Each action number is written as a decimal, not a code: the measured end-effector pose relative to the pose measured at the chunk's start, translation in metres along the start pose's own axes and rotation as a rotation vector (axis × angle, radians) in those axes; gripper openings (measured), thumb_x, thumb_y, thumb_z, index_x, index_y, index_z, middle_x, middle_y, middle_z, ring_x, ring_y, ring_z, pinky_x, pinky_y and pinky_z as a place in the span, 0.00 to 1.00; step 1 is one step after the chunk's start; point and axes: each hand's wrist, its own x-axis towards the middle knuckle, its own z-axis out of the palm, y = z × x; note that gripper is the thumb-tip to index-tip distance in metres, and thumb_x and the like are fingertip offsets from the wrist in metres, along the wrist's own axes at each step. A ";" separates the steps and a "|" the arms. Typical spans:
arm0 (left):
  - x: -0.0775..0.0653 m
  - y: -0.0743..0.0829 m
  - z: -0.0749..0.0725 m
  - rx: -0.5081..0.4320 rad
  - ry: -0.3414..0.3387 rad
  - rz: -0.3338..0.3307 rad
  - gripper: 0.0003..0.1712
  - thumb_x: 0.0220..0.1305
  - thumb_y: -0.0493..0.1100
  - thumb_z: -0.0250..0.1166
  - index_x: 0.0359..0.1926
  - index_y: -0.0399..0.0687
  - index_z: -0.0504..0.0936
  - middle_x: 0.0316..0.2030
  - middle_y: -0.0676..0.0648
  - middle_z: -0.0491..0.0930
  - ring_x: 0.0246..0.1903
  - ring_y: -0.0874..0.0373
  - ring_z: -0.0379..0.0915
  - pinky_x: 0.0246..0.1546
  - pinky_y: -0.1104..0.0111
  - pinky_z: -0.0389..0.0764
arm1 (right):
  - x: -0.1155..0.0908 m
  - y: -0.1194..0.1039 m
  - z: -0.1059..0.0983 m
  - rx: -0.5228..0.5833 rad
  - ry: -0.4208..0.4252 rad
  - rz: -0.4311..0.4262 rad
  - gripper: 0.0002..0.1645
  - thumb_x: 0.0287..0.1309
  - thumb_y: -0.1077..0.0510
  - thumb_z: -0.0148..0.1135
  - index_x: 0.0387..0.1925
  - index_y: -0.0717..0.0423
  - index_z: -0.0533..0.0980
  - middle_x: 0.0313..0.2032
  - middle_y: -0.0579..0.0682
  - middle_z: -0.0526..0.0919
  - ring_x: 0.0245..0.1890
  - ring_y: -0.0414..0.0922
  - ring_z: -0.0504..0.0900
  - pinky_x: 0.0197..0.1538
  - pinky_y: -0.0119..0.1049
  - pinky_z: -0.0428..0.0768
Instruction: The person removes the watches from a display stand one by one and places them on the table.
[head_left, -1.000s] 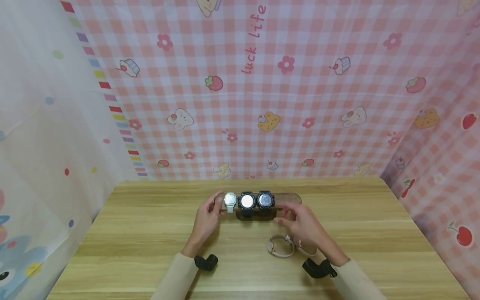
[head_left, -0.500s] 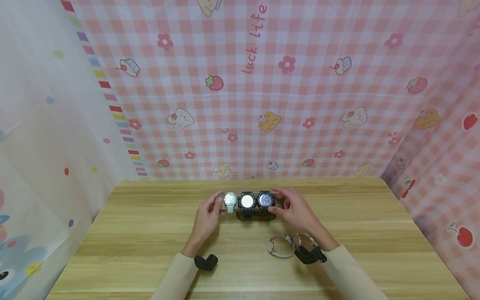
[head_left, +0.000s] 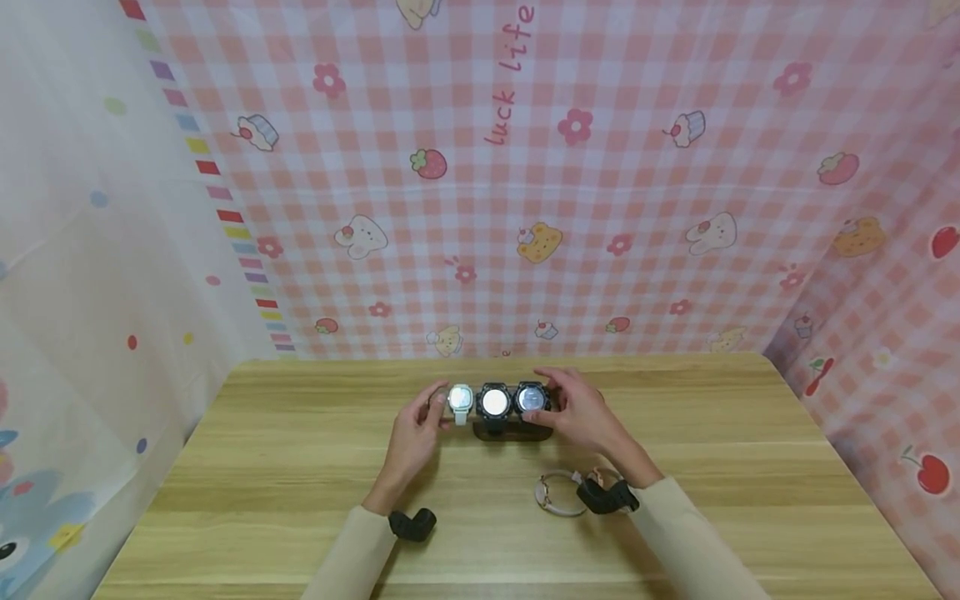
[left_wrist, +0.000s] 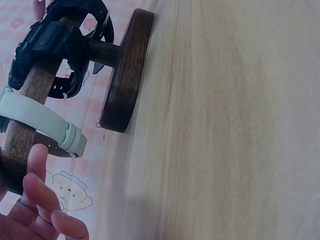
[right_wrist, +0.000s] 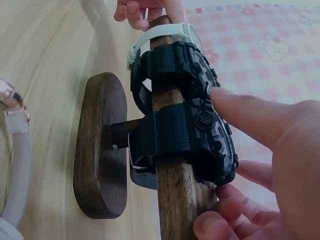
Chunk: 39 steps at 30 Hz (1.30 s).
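A dark brown wooden T-shaped watch stand (right_wrist: 100,145) is standing on the light wood-grain table (head_left: 300,467), its crossbar carrying three wristwatches in a row. One pale mint-white watch with a squarish face (head_left: 461,399) is sitting at the left end; two chunky black round-faced watches are sitting beside it, a middle one (head_left: 494,403) and a right-hand one (head_left: 531,395), their straps looping around the bar.

The left hand (head_left: 415,427) is pinching the bar's left end between thumb and curled fingers, just beside the mint-white watch. The right hand (head_left: 581,410) is holding the right-hand black watch in a partly open grip: its thumb is resting at the face and its fingers are curling behind, with watch and bar between them.

Two more watches with pale straps and rose-gold trim are lying on the table near the right forearm: one is forming an open ring (head_left: 541,493), while the black right-wrist camera mount (head_left: 606,497) is partly hiding the other. That is making five watches altogether.

Behind, a pink-and-white checked cloth (head_left: 525,192) is showing the words "luck life"; glare is washing out the dials' markings.
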 end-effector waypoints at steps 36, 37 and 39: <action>0.001 -0.002 0.001 -0.033 0.007 0.003 0.19 0.76 0.39 0.53 0.64 0.41 0.75 0.34 0.38 0.80 0.37 0.36 0.80 0.35 0.60 0.82 | -0.002 0.003 0.005 -0.051 0.031 0.007 0.41 0.48 0.53 0.78 0.63 0.60 0.73 0.38 0.52 0.73 0.32 0.44 0.70 0.35 0.35 0.69; 0.001 -0.002 0.001 -0.034 0.007 0.004 0.19 0.76 0.39 0.53 0.64 0.41 0.75 0.34 0.37 0.81 0.37 0.36 0.80 0.34 0.62 0.82 | -0.003 0.003 0.005 -0.051 0.032 0.007 0.41 0.48 0.53 0.78 0.64 0.60 0.73 0.38 0.52 0.73 0.31 0.44 0.69 0.35 0.35 0.69; 0.002 -0.002 0.001 -0.036 0.007 0.005 0.19 0.76 0.39 0.53 0.64 0.41 0.75 0.35 0.37 0.81 0.37 0.35 0.80 0.34 0.63 0.82 | -0.003 0.003 0.005 -0.049 0.032 0.011 0.41 0.48 0.53 0.78 0.64 0.59 0.73 0.38 0.52 0.72 0.31 0.44 0.69 0.34 0.34 0.69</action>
